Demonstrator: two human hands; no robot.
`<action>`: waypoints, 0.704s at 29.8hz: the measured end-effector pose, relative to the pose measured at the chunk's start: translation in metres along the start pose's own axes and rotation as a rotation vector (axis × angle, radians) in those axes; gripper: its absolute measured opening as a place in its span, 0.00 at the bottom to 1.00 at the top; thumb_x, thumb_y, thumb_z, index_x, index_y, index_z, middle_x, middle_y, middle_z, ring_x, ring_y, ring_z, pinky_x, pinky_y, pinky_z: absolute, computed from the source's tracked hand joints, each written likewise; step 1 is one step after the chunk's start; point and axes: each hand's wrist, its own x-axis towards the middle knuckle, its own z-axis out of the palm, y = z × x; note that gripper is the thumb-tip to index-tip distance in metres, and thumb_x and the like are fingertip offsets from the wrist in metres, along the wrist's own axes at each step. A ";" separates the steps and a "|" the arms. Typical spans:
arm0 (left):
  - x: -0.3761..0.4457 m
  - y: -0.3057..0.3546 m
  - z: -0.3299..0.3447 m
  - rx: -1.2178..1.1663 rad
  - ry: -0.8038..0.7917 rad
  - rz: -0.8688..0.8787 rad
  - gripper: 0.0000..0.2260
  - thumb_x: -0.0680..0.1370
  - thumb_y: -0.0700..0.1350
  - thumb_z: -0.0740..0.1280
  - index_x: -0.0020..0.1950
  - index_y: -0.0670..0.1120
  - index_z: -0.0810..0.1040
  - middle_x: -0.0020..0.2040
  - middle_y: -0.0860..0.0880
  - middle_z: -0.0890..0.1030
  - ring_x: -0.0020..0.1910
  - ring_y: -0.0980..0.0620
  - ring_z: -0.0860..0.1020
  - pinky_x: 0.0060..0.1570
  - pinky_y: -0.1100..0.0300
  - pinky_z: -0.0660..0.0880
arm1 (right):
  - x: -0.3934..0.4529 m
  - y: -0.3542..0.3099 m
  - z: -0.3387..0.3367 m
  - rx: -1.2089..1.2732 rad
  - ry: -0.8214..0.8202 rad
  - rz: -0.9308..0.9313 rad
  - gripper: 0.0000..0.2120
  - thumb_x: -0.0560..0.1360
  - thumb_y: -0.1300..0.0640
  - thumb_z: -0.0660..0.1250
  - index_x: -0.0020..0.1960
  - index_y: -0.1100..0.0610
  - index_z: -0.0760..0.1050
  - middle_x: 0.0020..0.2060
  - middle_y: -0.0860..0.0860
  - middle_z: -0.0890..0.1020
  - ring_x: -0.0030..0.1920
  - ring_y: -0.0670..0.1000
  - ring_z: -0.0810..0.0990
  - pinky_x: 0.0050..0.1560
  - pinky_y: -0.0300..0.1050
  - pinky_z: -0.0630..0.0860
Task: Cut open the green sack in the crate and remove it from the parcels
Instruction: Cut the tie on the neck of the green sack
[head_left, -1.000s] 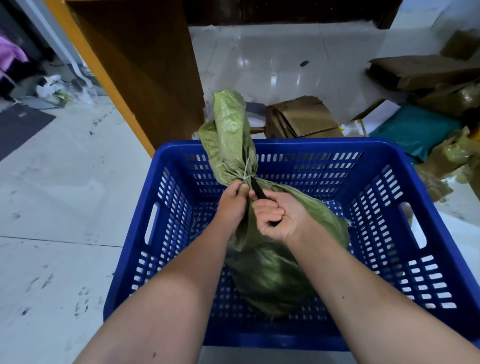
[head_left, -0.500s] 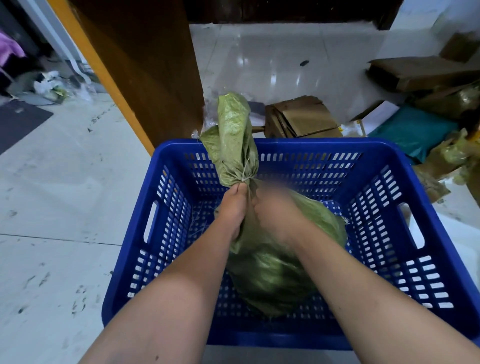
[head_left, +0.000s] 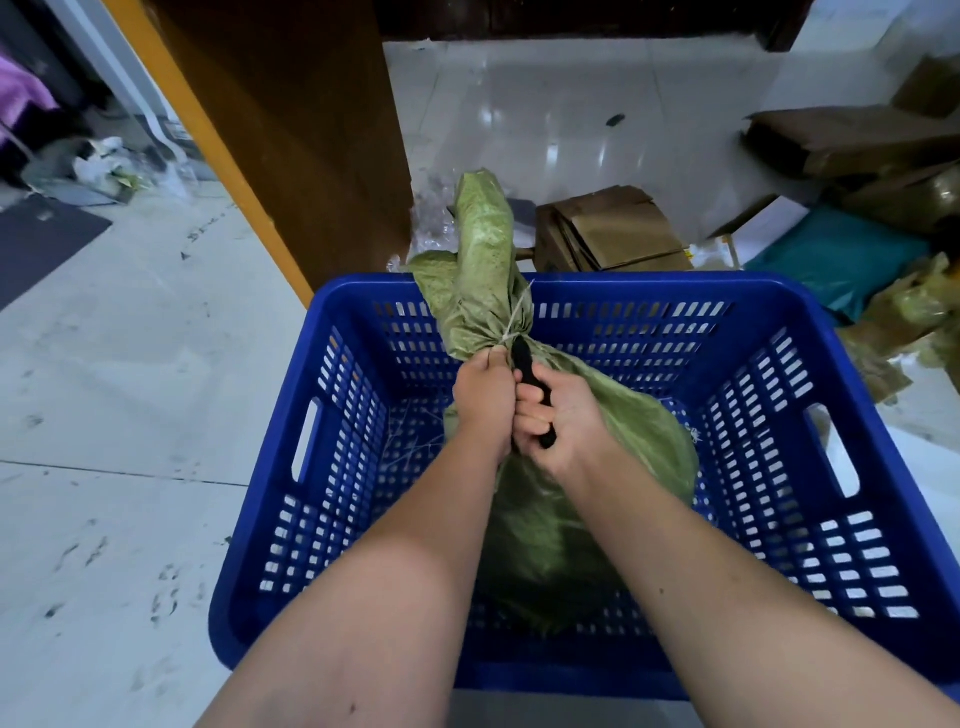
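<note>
Left grip (head_left: 485, 400) clamps the upright green sack's (head_left: 623, 431) tied neck; right grip (head_left: 558, 421) holds a black-handled cutter (head_left: 530, 384) pointing up.

My right hand (head_left: 558, 423) wraps a black handle (head_left: 531, 385); any blade is hidden against the tied neck of the woven green sack (head_left: 613, 415). My forearms cover the sack's lower middle. Its contents can't be seen. The blue slotted plastic crate (head_left: 779, 364) runs off the frame's lower right edge.
</note>
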 end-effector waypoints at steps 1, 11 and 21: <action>-0.004 -0.004 0.004 0.034 0.025 0.010 0.15 0.82 0.45 0.57 0.36 0.46 0.74 0.36 0.45 0.75 0.37 0.47 0.74 0.42 0.54 0.72 | 0.003 -0.008 0.004 0.110 0.008 -0.025 0.18 0.83 0.55 0.54 0.35 0.56 0.66 0.17 0.47 0.65 0.13 0.43 0.60 0.12 0.33 0.56; -0.005 -0.001 -0.006 0.006 0.039 0.000 0.15 0.83 0.47 0.54 0.45 0.41 0.74 0.43 0.42 0.76 0.46 0.45 0.75 0.51 0.51 0.72 | -0.014 -0.009 -0.011 -0.218 0.033 -0.032 0.17 0.83 0.50 0.54 0.39 0.58 0.69 0.19 0.47 0.66 0.15 0.43 0.59 0.14 0.32 0.55; 0.004 0.005 -0.015 -0.051 -0.116 -0.076 0.26 0.71 0.57 0.56 0.61 0.43 0.78 0.59 0.37 0.81 0.58 0.37 0.79 0.64 0.38 0.72 | -0.024 -0.009 0.003 -0.306 0.031 -0.144 0.15 0.83 0.51 0.51 0.47 0.56 0.72 0.24 0.49 0.67 0.21 0.45 0.60 0.19 0.36 0.57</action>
